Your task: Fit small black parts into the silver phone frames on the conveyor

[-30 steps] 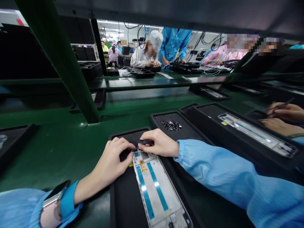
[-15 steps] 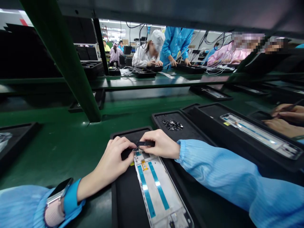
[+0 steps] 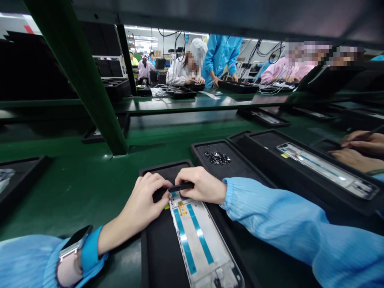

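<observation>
An electronics factory: shallow black rectangular trays (image 3: 159,248) stand along a long, glossy green counter (image 3: 75,192), flat silver device frames (image 3: 191,228) with blue strips (image 3: 184,240) lie in some, and on the far side people (image 3: 177,74) in white, blue and pink smocks (image 3: 223,50) work near hanging black cables (image 3: 257,48).
</observation>
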`<control>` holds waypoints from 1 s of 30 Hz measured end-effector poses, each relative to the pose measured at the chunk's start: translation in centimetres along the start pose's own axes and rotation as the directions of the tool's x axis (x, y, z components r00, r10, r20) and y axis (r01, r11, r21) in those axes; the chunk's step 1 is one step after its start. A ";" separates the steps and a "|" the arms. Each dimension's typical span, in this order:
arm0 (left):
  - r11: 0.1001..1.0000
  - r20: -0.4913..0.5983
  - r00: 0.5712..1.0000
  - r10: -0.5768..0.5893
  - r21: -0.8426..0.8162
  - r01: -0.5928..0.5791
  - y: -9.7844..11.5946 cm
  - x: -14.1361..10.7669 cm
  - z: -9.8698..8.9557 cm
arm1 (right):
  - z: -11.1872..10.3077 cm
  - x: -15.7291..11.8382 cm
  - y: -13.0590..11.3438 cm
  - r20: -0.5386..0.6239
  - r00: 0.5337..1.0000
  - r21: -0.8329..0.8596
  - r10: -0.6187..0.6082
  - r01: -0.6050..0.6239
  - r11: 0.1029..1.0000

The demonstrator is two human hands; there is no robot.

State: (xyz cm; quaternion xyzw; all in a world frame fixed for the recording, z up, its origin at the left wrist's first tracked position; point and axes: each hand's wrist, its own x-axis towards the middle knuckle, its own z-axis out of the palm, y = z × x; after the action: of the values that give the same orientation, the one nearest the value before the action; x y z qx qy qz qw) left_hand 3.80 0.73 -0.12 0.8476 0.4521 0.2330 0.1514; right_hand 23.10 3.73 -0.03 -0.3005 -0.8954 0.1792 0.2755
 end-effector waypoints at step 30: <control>0.998 0.030 0.999 0.033 0.050 -0.034 0.8 1.9 -0.2 | -1.8 1.4 -0.3 0.270 0.858 0.376 0.436 -0.511 0.773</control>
State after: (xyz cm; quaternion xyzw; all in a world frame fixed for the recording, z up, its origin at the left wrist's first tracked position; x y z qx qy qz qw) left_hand 5.14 1.86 0.94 0.8619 0.4414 0.2114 0.1326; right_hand 23.08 4.66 2.09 -0.4314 -0.7470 0.4625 0.2049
